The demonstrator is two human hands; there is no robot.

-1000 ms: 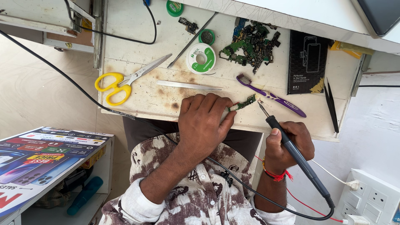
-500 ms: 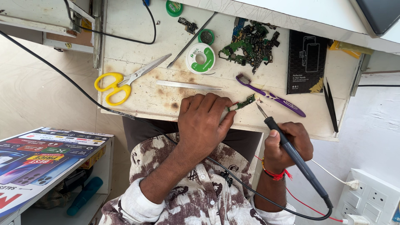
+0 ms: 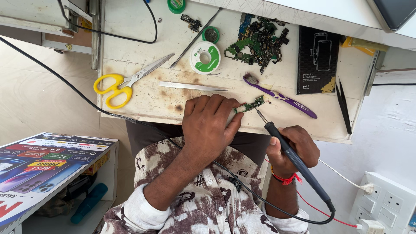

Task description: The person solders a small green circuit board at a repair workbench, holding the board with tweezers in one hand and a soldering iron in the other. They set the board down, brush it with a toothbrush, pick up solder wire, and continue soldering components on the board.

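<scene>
The left hand (image 3: 210, 123) lies palm-down on the worn, stained white counter (image 3: 143, 97), its grip pinched shut on a small green circuit board (image 3: 250, 105) that pokes out past the fingertips at the counter's near edge. The right hand (image 3: 292, 149) has its grip wrapped closed around a black-handled soldering iron (image 3: 294, 158), whose thin metal tip points up and left, ending just beside the board's right end; whether tip and board touch cannot be told. The iron's black cord loops down across the patterned brown-and-white shirt (image 3: 203, 203).

Just beyond the board lies a purple-handled toothbrush (image 3: 281, 96), and to its left a flat silver metal blade (image 3: 190, 86). Yellow-handled scissors (image 3: 125, 82) rest farther left. A green-and-white spool of solder wire (image 3: 205, 57) sits behind the blade, near a heap of green circuit board scraps (image 3: 258, 41). A black rectangular box (image 3: 317, 60) lies to the right, with black tweezers (image 3: 344, 108) at the counter's right edge.
</scene>
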